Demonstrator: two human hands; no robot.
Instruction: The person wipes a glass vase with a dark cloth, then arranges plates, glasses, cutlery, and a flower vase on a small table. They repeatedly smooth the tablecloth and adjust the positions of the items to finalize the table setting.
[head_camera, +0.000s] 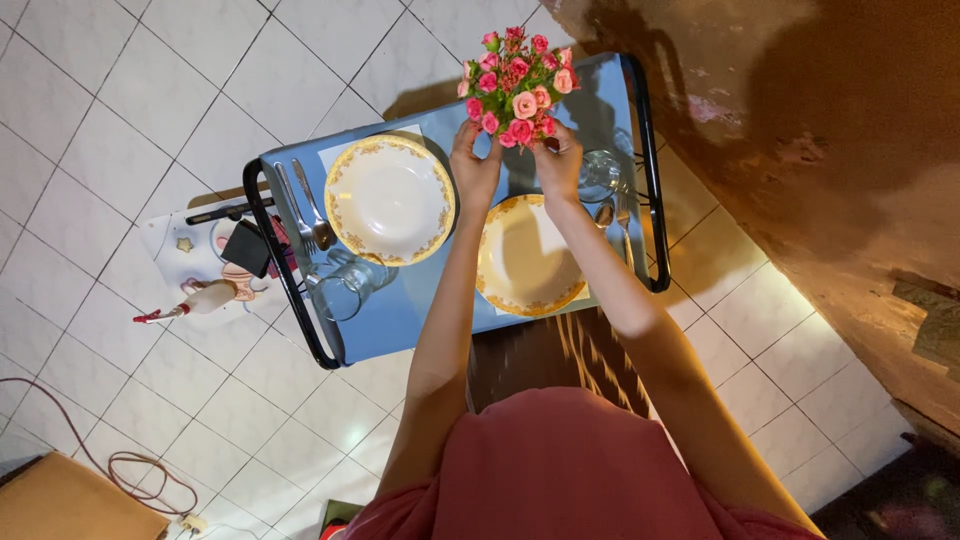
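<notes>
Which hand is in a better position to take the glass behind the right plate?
The right hand. It holds the flower bunch right beside that glass; the left hand is farther, on the bunch's other side.

You see pink flowers (518, 85) above two white, gold-rimmed plates (390, 199) on the blue table (400, 315).

- A blue table (420, 320) bears two gold-rimmed plates (390, 198) (528, 255).
- A fork and knife (305, 205) lie beside the left plate.
- Two clear glasses (345, 285) (598, 175).
- What seems a spoon (605, 215), half shadowed.
- Brown cord (130, 465) on white floor tiles.
</notes>
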